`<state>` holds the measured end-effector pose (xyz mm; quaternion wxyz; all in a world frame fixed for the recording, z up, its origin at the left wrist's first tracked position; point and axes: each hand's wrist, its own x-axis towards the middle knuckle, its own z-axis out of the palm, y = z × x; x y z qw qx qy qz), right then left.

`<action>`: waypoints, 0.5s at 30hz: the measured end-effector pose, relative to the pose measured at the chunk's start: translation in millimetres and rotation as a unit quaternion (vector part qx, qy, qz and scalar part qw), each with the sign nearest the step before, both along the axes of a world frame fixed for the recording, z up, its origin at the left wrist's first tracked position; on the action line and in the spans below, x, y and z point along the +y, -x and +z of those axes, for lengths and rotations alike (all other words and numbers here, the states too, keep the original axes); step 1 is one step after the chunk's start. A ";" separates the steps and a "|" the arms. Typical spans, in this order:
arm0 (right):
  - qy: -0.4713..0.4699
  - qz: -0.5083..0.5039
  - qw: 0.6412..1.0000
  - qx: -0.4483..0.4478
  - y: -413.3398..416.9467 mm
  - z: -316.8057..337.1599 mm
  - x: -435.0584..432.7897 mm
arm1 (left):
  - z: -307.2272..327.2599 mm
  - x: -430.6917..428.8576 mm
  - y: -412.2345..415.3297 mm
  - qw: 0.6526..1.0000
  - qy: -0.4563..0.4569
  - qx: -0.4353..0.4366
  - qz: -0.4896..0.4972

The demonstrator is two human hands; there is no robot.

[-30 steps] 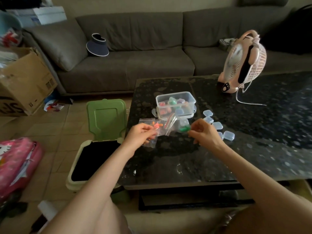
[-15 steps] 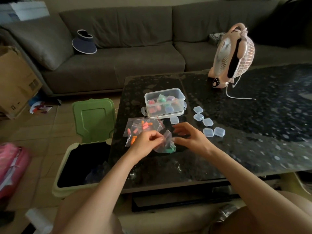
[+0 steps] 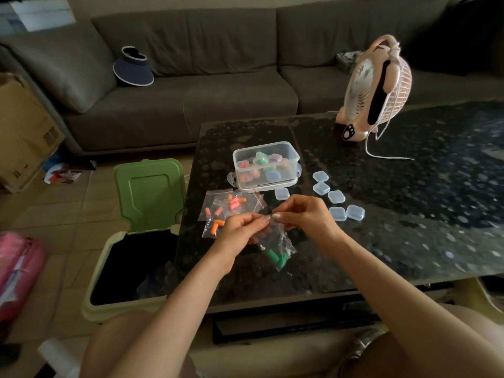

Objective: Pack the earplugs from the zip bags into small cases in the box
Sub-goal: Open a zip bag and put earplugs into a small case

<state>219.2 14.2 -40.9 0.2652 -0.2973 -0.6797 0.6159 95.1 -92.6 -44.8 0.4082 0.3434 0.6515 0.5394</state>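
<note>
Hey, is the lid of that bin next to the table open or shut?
Open. The green lid stands raised behind the bin, and its dark inside shows.

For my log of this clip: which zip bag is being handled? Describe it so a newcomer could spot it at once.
On the dark coffee table, just in front of the clear plastic box, the left hand and right hand pinch the top of one zip bag. It alone holds green earplugs; the bags lying to its left hold orange and pink ones.

A pink fan stands on the dark table; a green-lidded bin sits beside it.
</note>
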 end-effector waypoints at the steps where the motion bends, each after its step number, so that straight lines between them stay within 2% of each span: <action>1: 0.008 -0.011 1.000 0.007 0.1 -0.1 -0.6 | 0.0 -0.6 0.0 1.000 0.003 -0.027 0.006; 7: 0.057 -0.032 0.996 0.056 -1.4 -1.8 -2.0 | -0.8 -1.8 0.0 0.996 0.013 -0.085 0.027; 9: 0.050 -0.027 0.997 0.052 -1.8 -2.3 -1.7 | -0.6 -1.2 0.0 0.997 0.014 -0.072 0.036; 15: -0.036 0.079 0.996 -0.020 -0.6 -2.9 -2.3 | 11.4 -2.9 -6.3 0.999 0.002 0.002 0.053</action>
